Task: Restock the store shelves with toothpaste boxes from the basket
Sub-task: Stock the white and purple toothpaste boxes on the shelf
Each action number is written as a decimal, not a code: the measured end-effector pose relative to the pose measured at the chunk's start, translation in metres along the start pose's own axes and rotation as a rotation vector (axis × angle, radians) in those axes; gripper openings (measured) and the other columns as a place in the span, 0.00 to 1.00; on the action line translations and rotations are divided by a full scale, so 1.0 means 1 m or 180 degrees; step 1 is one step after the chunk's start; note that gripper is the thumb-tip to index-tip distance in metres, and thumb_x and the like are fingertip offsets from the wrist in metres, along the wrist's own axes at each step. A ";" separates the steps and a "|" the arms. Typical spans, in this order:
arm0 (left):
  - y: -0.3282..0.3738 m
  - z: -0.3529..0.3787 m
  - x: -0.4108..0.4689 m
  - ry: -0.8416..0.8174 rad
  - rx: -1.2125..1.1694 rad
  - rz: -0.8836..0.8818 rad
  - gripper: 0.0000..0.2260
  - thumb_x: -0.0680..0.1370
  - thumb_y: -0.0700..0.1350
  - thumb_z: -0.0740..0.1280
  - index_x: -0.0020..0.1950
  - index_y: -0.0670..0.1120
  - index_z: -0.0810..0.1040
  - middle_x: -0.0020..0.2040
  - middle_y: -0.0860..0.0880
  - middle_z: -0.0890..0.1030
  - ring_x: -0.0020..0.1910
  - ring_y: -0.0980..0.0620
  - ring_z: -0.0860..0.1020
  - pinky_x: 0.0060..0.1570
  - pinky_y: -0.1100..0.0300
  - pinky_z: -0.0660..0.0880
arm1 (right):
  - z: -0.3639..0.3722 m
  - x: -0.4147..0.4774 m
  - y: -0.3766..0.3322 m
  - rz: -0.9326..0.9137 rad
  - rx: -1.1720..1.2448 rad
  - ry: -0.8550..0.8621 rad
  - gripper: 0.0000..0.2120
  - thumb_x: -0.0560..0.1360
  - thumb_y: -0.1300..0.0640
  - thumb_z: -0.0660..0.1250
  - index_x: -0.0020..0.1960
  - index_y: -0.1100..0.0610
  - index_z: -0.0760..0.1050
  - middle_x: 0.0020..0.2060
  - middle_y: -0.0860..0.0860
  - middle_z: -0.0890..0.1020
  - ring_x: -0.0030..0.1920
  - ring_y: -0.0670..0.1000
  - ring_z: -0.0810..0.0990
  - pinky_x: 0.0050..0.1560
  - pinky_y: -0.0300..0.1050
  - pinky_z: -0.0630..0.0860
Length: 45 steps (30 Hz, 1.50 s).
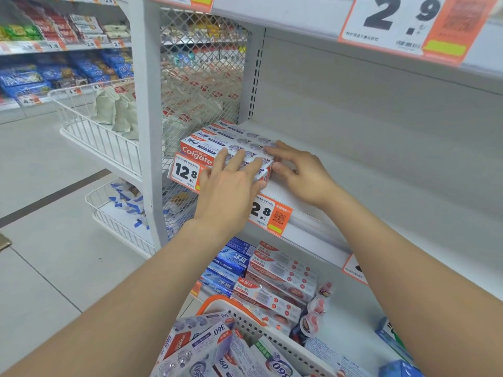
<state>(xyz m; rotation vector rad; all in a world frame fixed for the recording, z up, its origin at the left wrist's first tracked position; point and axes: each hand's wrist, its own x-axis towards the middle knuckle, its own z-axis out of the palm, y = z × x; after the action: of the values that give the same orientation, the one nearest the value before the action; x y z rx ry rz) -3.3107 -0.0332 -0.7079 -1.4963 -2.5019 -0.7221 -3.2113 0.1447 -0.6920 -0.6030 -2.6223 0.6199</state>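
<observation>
At the left of the frame a wire end-basket (89, 123) juts into the aisle. Just right of it, the mesh side panel (201, 77) closes off the shelf's left end. The stacked toothpaste boxes (217, 140) sit tight against that panel at centre frame, their printed fronts flush above the 12.8 price tag (185, 171). They are probably packed to that end so the row can build rightward.

The left hand (231, 183) lies flat on top of the stack, fingers straight and spread, gripping nothing. It looks to be pressing the boxes down and level. The right hand (302, 175) is likewise released, fingertips on the stack's top right corner and thumb by its right end. This seems meant to nudge the boxes square towards the panel.

Right of the hands, the middle shelf (353, 172) runs bare to the frame's edge, leaving plenty of room for more boxes. The shelf above, with its large 2.9 label (394, 20), limits how high a stack can go.

At lower centre the orange-rimmed basket (217, 302) holds more boxes of the same kind (196, 341). It sits below the lower shelf's red and blue cartons (275, 278).
</observation>
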 end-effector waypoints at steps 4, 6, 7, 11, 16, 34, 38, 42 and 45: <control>0.000 0.000 0.000 -0.0064 -0.0009 -0.0023 0.22 0.87 0.57 0.57 0.81 0.56 0.64 0.83 0.48 0.62 0.84 0.41 0.51 0.75 0.37 0.60 | 0.006 0.010 0.006 0.0238 0.0244 0.0140 0.23 0.81 0.61 0.67 0.75 0.47 0.76 0.79 0.58 0.68 0.80 0.52 0.64 0.80 0.54 0.63; 0.001 0.000 0.000 -0.0087 -0.0026 -0.0061 0.22 0.87 0.56 0.57 0.81 0.56 0.64 0.83 0.48 0.62 0.84 0.40 0.51 0.75 0.37 0.61 | 0.010 0.014 0.008 0.0278 0.0307 0.0177 0.23 0.79 0.62 0.68 0.73 0.48 0.78 0.78 0.58 0.70 0.80 0.52 0.65 0.79 0.54 0.65; 0.002 0.000 -0.001 -0.0096 -0.0018 -0.0088 0.22 0.87 0.56 0.57 0.81 0.56 0.64 0.83 0.48 0.62 0.84 0.40 0.51 0.74 0.36 0.61 | 0.011 0.015 0.008 0.0273 0.0309 0.0221 0.23 0.79 0.63 0.68 0.71 0.48 0.79 0.77 0.58 0.72 0.80 0.52 0.66 0.79 0.54 0.66; 0.007 -0.002 -0.001 -0.0194 0.0000 -0.0192 0.21 0.88 0.55 0.57 0.81 0.57 0.63 0.83 0.49 0.60 0.84 0.40 0.49 0.73 0.35 0.63 | 0.009 0.017 0.010 0.0262 0.0322 0.0257 0.21 0.78 0.63 0.71 0.69 0.48 0.81 0.74 0.58 0.75 0.78 0.52 0.70 0.78 0.53 0.67; 0.010 -0.002 -0.002 -0.0160 -0.0042 -0.0259 0.21 0.88 0.52 0.56 0.82 0.56 0.63 0.83 0.49 0.60 0.84 0.39 0.48 0.72 0.33 0.63 | 0.006 0.018 0.007 0.0136 -0.0200 0.0201 0.21 0.80 0.61 0.70 0.70 0.47 0.80 0.74 0.56 0.76 0.79 0.54 0.68 0.80 0.45 0.56; 0.035 -0.003 0.011 0.0669 -0.0019 -0.0650 0.14 0.83 0.53 0.66 0.65 0.49 0.84 0.65 0.43 0.82 0.76 0.42 0.72 0.78 0.44 0.60 | -0.006 0.013 0.003 -0.0081 -0.0264 0.0203 0.18 0.80 0.60 0.72 0.69 0.53 0.81 0.71 0.58 0.78 0.75 0.53 0.72 0.64 0.17 0.49; 0.038 -0.005 0.010 0.0629 -0.0054 -0.0777 0.14 0.83 0.53 0.66 0.65 0.51 0.84 0.65 0.43 0.82 0.74 0.39 0.73 0.76 0.44 0.64 | -0.006 0.013 0.008 -0.0139 -0.0326 0.0188 0.17 0.81 0.61 0.71 0.70 0.55 0.80 0.70 0.58 0.78 0.76 0.54 0.71 0.58 0.14 0.46; 0.036 -0.003 0.011 0.0642 -0.0073 -0.0856 0.14 0.82 0.56 0.66 0.64 0.54 0.84 0.61 0.44 0.82 0.66 0.39 0.75 0.60 0.45 0.75 | -0.003 0.017 0.016 -0.0178 -0.0177 0.0164 0.17 0.80 0.61 0.73 0.68 0.55 0.82 0.66 0.57 0.82 0.74 0.51 0.74 0.74 0.28 0.57; 0.035 -0.001 0.011 0.0684 -0.0084 -0.0798 0.14 0.82 0.55 0.66 0.64 0.53 0.83 0.61 0.45 0.82 0.67 0.40 0.75 0.65 0.44 0.73 | -0.003 0.019 0.019 -0.0156 -0.0232 0.0184 0.18 0.80 0.59 0.74 0.69 0.52 0.81 0.67 0.56 0.82 0.75 0.52 0.74 0.79 0.43 0.62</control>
<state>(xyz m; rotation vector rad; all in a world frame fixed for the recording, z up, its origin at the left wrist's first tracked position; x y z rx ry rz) -3.2861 -0.0109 -0.6915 -1.0568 -2.5450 -0.9035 -3.2201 0.1703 -0.6938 -0.5679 -2.6064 0.4867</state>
